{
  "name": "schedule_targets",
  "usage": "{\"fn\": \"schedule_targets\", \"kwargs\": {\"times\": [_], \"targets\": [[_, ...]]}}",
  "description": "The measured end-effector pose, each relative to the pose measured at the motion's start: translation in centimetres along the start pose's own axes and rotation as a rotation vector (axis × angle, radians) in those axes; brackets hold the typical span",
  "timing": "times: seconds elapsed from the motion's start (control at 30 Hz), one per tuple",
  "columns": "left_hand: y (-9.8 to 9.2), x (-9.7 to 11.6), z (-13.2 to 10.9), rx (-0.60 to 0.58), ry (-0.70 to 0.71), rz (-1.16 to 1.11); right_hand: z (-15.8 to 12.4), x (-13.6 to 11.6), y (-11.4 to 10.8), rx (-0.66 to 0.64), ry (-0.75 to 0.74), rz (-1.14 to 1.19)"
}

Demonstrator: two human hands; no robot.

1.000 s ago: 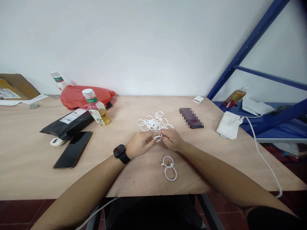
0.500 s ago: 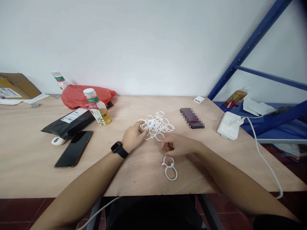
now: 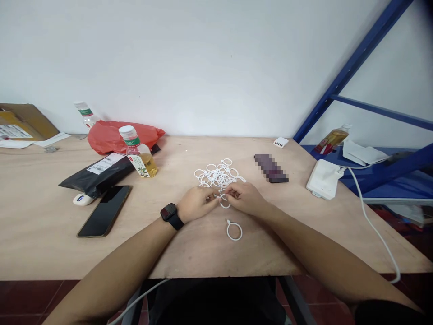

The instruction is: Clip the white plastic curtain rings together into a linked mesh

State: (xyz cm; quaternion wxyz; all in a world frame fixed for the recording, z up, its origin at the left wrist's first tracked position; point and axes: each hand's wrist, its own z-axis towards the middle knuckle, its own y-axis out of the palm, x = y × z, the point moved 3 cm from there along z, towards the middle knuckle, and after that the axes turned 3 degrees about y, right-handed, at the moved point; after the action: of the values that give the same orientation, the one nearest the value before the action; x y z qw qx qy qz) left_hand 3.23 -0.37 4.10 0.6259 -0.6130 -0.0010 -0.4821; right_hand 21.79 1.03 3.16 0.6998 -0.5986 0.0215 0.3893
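Note:
My left hand (image 3: 199, 201), with a black watch at the wrist, has its fingertips pinched at the left side of a white plastic ring (image 3: 225, 205). From the other side my right hand (image 3: 246, 198) grips the same ring with curled fingers. Fingers cover the ring's upper part, so its fastening is hard to see. Just beyond both hands lies a loose pile of white rings (image 3: 216, 174), each with a small knob. A separate white ring (image 3: 234, 230) rests flat on the table, nearer to me.
On the left are a phone (image 3: 104, 211), a black parcel (image 3: 98, 174), a drink bottle (image 3: 138, 153) and a red plastic bag (image 3: 111, 135). A blurred dark object (image 3: 270, 168) and a white power bank (image 3: 324, 179) with a cable lie on the right.
My left hand has left the pile's edge and moved slightly right and nearer. The right hand has moved up and left to meet it. One of two near rings no longer lies there.

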Motion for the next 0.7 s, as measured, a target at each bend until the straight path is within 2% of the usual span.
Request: {"fn": "schedule_targets", "kwargs": {"times": [0.1,0.23,0.43,0.7], "targets": [[0.24,-0.31,0.03,0.024,-0.037,-0.129,0.03,-0.16,0.04,0.101,-0.003,0.032],[0.45,-0.71,0.07,0.097,-0.103,-0.288,-0.04,-0.15,0.1,0.142,-0.026,0.053],[0.55,-0.91,0.12,0.171,-0.092,-0.349,-0.17,-0.35,0.26,0.084,-0.129,0.086],[0.46,-0.9,0.09,0.14,-0.072,-0.386,-0.32,-0.65,0.52,0.077,-0.165,0.141]]}}
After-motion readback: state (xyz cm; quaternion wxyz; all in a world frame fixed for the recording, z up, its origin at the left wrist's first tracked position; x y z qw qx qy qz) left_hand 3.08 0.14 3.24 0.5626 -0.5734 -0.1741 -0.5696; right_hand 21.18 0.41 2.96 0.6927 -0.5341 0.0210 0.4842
